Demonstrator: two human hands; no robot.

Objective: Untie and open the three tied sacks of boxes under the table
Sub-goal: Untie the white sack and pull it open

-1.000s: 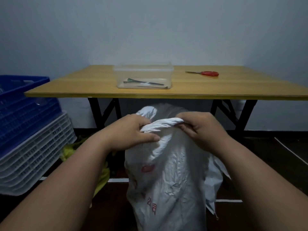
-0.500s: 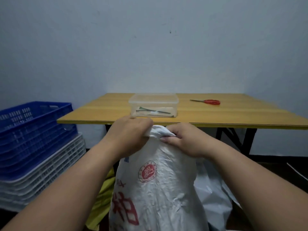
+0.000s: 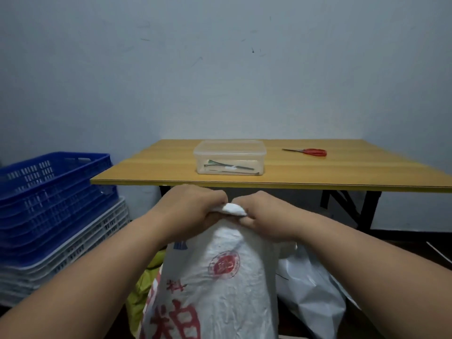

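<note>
1. Location: the white woven sack point(image 3: 215, 285) stands in the lower centre of the frame, in front of the tabletop point(image 3: 318, 172), its printed red characters facing the camera.
2. Hands: the left hand point(image 3: 193, 211) and the right hand point(image 3: 264, 216) both grip the bunched sack neck point(image 3: 231, 208), fingers curled round it, knuckles almost touching.
3. Handling: the sack material looks thin, crinkled and soft; it will likely slip and collapse if released. Take hold at the twisted neck, where the tie should sit; the tie itself is hidden by the fingers.
4. Contents: not visible; the bulged sides suggest a filled load.
5. Other sacks: a plain white sack point(image 3: 313, 297) lies lower right; a yellow-green one point(image 3: 141, 289) lower left.
6. Containers: a clear lidded box point(image 3: 230, 157) on the tabletop holds dark slender items, type unclear. Red scissors point(image 3: 310, 151) lie right of it. Blue crates point(image 3: 49, 192) stack at the left edge.
</note>
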